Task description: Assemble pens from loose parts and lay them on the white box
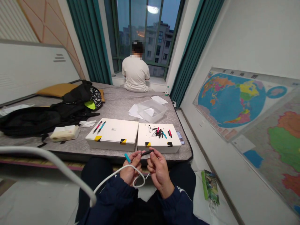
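Observation:
My left hand (pixel 131 167) is closed, with a teal pen barrel (pixel 127 157) sticking up out of its fingers. The fingertips of my right hand (pixel 160 173) pinch a dark pen part (pixel 147 152), whose other end reaches the left fingertips. Whether the two pen pieces touch is hidden by my fingers. Just beyond, black, red, teal and clear pen parts (pixel 160 132) lie scattered on the right white box (pixel 159 146). On the left white box (pixel 119 128) rest a red-and-black pen (pixel 97 127) and a teal-and-black pen (pixel 101 127), side by side.
A white cable (pixel 110 181) loops in front of my hands. Behind the boxes on the bed stand a clear plastic bin (pixel 152 111) and papers. Tissues (pixel 65 132) and black bags (pixel 47 117) lie left. A person (pixel 135 73) sits at the window, back turned.

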{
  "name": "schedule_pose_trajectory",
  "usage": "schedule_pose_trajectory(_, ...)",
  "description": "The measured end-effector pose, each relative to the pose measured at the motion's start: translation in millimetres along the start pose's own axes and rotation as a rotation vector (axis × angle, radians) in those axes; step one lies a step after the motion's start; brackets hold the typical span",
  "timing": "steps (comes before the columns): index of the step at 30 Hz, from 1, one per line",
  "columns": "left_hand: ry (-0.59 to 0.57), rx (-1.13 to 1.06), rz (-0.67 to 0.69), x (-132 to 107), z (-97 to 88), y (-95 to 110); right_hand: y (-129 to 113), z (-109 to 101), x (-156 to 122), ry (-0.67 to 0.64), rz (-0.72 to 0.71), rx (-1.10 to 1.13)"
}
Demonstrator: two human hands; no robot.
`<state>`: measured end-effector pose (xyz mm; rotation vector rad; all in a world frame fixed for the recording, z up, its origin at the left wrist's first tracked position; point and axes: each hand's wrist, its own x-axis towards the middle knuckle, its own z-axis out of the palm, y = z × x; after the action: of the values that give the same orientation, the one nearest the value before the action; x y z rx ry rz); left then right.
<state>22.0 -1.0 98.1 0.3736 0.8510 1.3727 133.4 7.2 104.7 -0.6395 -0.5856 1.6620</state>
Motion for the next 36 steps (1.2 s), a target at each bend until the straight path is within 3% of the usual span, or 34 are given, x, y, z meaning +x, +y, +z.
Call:
schedule_pose_trajectory(12,-0.125,0.123,0.064,-2,-19.6,-12,5,1,-5,0.029,-0.029,-0.049)
schedule_pose_trajectory(17,-0.078,0.350,0.142,-4,-21.0,-15,8,1,-8,0.093,-0.074,-0.110)
schedule_pose_trajectory(25,-0.143,0.674,0.242,-11,-22.7,-4,16,-18,-10,0.074,-0.143,-0.246)
schedule_pose_trajectory(30,-0.181,0.678,0.166,-9,-22.4,-10,15,-32,-15,0.051,-0.170,-0.370)
schedule_pose_trajectory(36,-0.378,0.312,-0.159,-7,-24.3,-30,10,-44,-24,-0.059,-0.174,-0.348)
